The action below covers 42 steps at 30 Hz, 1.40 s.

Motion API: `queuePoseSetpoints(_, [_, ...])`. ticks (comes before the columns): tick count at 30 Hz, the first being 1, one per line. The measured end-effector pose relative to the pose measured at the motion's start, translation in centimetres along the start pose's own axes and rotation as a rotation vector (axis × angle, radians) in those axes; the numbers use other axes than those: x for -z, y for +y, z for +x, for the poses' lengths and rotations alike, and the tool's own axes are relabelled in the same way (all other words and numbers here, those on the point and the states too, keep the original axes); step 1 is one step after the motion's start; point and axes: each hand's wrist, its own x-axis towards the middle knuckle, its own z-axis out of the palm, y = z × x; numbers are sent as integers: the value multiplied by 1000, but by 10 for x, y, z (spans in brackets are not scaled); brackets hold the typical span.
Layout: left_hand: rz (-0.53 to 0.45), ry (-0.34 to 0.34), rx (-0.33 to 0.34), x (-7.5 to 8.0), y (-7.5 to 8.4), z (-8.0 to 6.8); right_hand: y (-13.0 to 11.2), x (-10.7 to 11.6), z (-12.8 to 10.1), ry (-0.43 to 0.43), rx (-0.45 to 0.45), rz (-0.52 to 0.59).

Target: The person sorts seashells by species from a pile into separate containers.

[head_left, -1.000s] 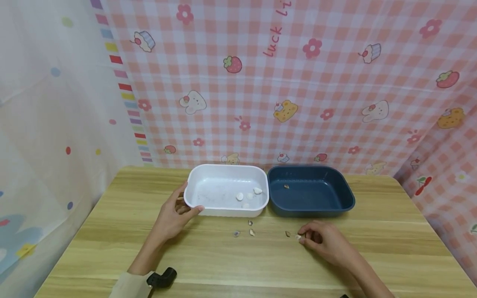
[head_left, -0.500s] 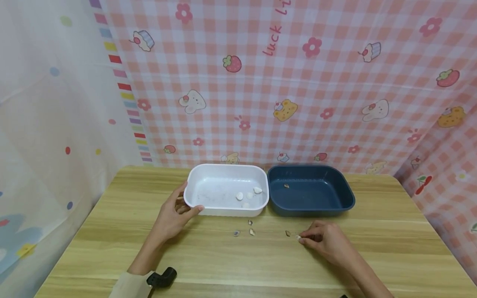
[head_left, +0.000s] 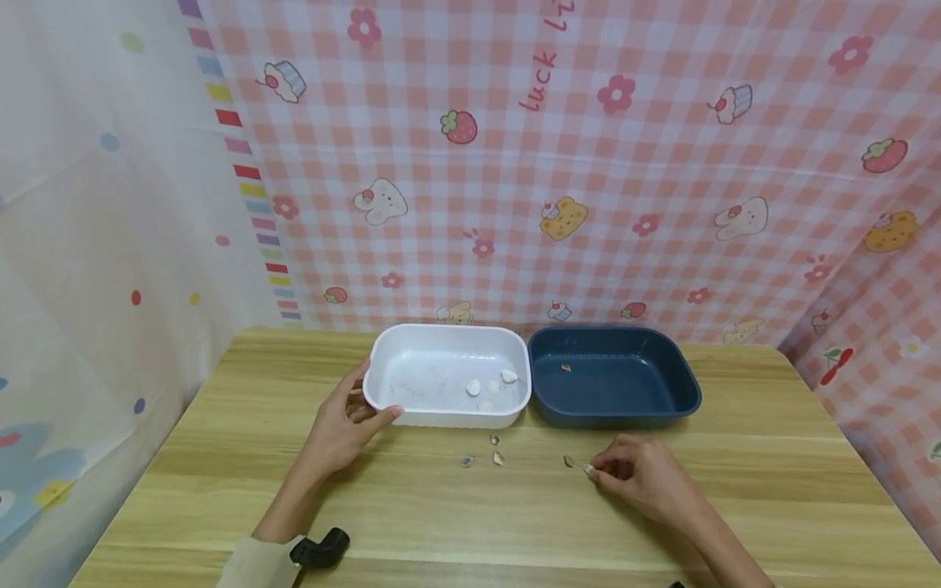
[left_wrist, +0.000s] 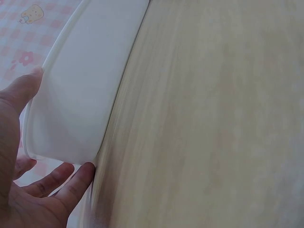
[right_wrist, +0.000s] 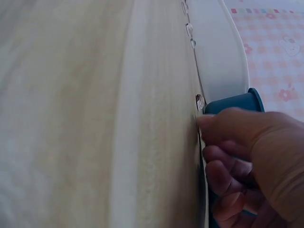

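My left hand (head_left: 340,429) holds the near left corner of a white rectangular plastic tub (head_left: 441,420), thumb on the rim and fingers against the side, as the left wrist view also shows. Between thumb and fingertips my right hand (head_left: 645,475) pinches a small whitish shell (head_left: 589,469), close over the table in front of the dark blue tub (head_left: 613,421). Just left of it lies a brownish shell (head_left: 568,461). In the right wrist view the fingers (right_wrist: 219,127) hide the pinched shell.
Several white shells (head_left: 473,388) lie in the white tub, and a brown shell (head_left: 565,367) in the blue one. The tubs stand side by side. Before the white tub, three small shells (head_left: 498,459) rest on the wooden table (head_left: 456,523). A checked cloth (head_left: 515,269) hangs behind.
The right fingers have closed in slightly around the whitish shell, which is turned a little and shows more at the fingertips. The left hand and both tubs have stayed put.
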Motion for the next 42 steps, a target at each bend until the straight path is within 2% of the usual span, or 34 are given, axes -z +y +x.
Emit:
queuePoseSetpoints(10, [-6,2,1,-1,0,0,-9,7,6,111,161,35])
queuePoseSetpoints(15, [-4,3,-2,-1,-1,-1,-13,15,15,156,197,23])
queuePoseSetpoints(31, [4,4,3,0,-1,0,-8,32,52,219,127,-72])
queuePoseSetpoints(42, [5,3,7,0,0,0,1,33,75,175,55,-98])
